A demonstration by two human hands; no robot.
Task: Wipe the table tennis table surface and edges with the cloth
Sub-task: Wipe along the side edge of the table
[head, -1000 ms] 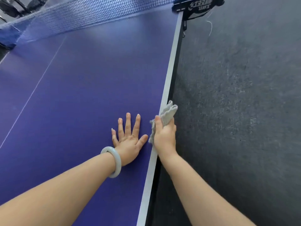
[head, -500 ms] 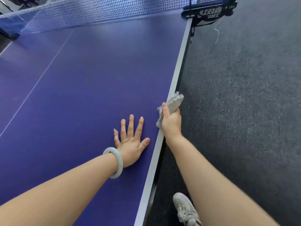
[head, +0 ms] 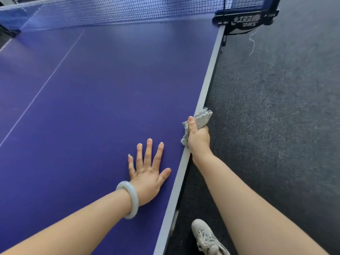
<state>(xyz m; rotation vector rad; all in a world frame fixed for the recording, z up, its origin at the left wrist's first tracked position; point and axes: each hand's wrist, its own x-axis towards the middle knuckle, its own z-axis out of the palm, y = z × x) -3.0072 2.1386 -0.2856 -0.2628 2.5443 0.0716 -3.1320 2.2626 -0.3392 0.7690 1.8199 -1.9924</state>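
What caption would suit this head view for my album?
Right hand grips a crumpled grey cloth on the pale edge of the blue table tennis table, left hand flat on its surface.

Purple-blue table (head: 103, 100) with white lines, pale grey cloth (head: 201, 118), milky-white bangle (head: 131, 198), dark speckled carpet (head: 276, 116)

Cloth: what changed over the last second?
The right hand slid the cloth along the table edge toward the net, with its grip unchanged. A shoe came into view below. The left hand stayed flat on the table, fingers spread.
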